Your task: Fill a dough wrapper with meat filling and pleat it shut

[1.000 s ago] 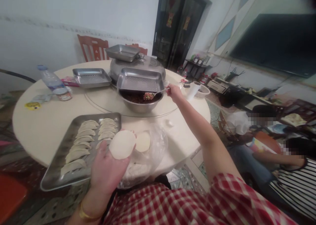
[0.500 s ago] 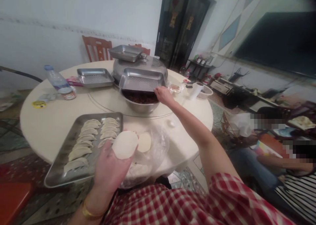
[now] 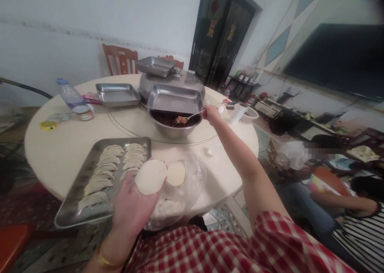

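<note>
My left hand (image 3: 135, 203) holds a round dumpling wrapper (image 3: 151, 177) on its palm and fingers, over the right edge of a metal tray (image 3: 119, 181). Folded dumplings (image 3: 103, 168) lie in two rows in that tray. Closed around a spoon (image 3: 195, 114), my right hand (image 3: 211, 114) is at the right rim of a steel bowl (image 3: 174, 132). A clump of reddish filling (image 3: 181, 120) sits on the spoon's end above the dark filling in the bowl. More wrappers (image 3: 175, 174) lie in a clear plastic bag (image 3: 195, 173) beside my left hand.
An empty tray (image 3: 177, 99) leans over the bowl's back, before a large lidded pan (image 3: 192, 83). Another tray (image 3: 118, 95), a bottle (image 3: 69, 95) and a jar (image 3: 83, 114) stand at left. A paper roll (image 3: 239, 112) and basket (image 3: 249, 115) stand at right. A person (image 3: 357, 221) sits off the table's right.
My right hand has moved slightly right and lifted the spoon, so the filling on it now shows. My left hand stays nearly still with the wrapper.
</note>
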### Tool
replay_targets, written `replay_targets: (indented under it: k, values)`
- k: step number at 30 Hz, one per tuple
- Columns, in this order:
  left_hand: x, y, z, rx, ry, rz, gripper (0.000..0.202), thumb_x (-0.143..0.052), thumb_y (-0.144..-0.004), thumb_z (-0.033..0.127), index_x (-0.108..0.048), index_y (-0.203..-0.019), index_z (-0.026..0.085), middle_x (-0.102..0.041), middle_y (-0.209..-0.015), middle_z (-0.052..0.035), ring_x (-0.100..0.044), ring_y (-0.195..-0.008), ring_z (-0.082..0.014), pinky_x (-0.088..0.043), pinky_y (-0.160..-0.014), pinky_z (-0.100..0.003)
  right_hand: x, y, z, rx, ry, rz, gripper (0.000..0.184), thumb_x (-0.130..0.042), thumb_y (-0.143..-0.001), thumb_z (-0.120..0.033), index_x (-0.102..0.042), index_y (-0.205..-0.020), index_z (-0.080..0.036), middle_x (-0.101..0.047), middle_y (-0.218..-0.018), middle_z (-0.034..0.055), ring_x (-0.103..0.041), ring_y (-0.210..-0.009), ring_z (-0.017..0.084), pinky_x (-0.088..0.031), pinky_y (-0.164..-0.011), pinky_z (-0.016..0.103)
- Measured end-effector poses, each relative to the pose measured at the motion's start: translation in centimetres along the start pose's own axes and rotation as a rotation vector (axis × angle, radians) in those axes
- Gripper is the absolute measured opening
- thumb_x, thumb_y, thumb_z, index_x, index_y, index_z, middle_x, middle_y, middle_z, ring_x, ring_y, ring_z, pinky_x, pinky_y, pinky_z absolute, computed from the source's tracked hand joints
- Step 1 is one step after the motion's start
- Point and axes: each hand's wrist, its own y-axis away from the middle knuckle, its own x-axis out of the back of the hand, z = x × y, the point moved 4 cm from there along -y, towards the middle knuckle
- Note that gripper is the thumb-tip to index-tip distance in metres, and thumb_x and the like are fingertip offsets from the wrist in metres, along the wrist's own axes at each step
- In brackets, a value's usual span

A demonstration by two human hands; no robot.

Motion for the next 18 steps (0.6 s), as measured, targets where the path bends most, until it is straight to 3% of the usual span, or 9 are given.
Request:
replay_targets:
  k: [2, 4, 6, 8, 14, 18]
  values:
    - [0.1, 0.0, -0.2, 0.025, 0.017, -0.018, 0.061, -0.044, -0.096, 0.042, -0.037, -0.151, 0.015, -0.058, -0.137, -0.02, -0.059, -0.124, -0.0333, -0.055, -0.096, -0.046, 0.5, 0.6, 0.5, -0.056, -0.032, 0.008, 0.032, -0.059, -0.094, -0.039, -0.06, -0.116, -0.015, -0.065, -0.11, 0.0057, -0.065, -0.091, 0.016, -0.058, -0.078, 0.035]
    - [0.2, -0.1, -0.3, 0.05, 0.033, -0.005, 0.06, -0.041, -0.097, 0.041, -0.037, -0.151, 0.016, -0.058, -0.138, -0.0187, -0.058, -0.126, -0.0319, -0.055, -0.097, -0.046, 0.9, 1.4, 0.6, -0.083, -0.064, 0.008, 0.026, -0.054, -0.096, -0.039, -0.062, -0.097, -0.014, -0.065, -0.083, 0.0, -0.061, -0.066, 0.009, -0.054, -0.061, 0.025]
    - [0.1, -0.2, -0.4, 0.047, 0.033, 0.022, 0.06, -0.039, -0.098, 0.042, -0.038, -0.15, 0.014, -0.06, -0.136, -0.0196, -0.06, -0.123, -0.0325, -0.056, -0.095, -0.047, 1.0, 2.4, 0.3, -0.077, -0.106, -0.011, 0.032, -0.047, -0.099, -0.036, -0.057, -0.076, -0.016, -0.054, -0.057, -0.0057, -0.048, -0.046, 0.006, -0.043, -0.047, 0.019]
    - [-0.3, -0.3, -0.5, 0.042, 0.014, 0.064, 0.059, -0.036, -0.098, 0.043, -0.041, -0.148, 0.013, -0.064, -0.13, -0.0194, -0.064, -0.119, -0.0326, -0.056, -0.093, -0.047, 1.0, 3.6, -0.2, -0.06, -0.14, -0.05, 0.037, -0.042, -0.099, -0.032, -0.049, -0.065, -0.019, -0.044, -0.044, -0.0079, -0.039, -0.038, 0.006, -0.037, -0.042, 0.018]
    - [-2.7, -0.4, -1.5, -0.013, -0.054, 0.3, 0.053, -0.027, -0.101, 0.038, -0.053, -0.139, 0.011, -0.075, -0.111, -0.013, -0.07, -0.107, -0.0272, -0.057, -0.092, -0.043, -1.4, 9.4, -2.6, -0.018, -0.125, -0.253, 0.037, -0.045, -0.097, -0.029, -0.051, -0.063, -0.019, -0.043, -0.04, -0.0075, -0.039, -0.036, 0.005, -0.033, -0.04, 0.016]
    - [-4.2, -0.4, -2.4, 0.009, -0.089, 0.296, 0.055, -0.022, -0.103, 0.037, -0.057, -0.132, 0.006, -0.073, -0.114, -0.0156, -0.066, -0.114, -0.0266, -0.051, -0.101, -0.042, -4.2, 14.0, -4.8, 0.155, 0.089, -0.439, 0.039, -0.047, -0.097, -0.025, -0.053, -0.059, -0.018, -0.041, -0.037, -0.0069, -0.038, -0.034, 0.005, -0.029, -0.037, 0.016]
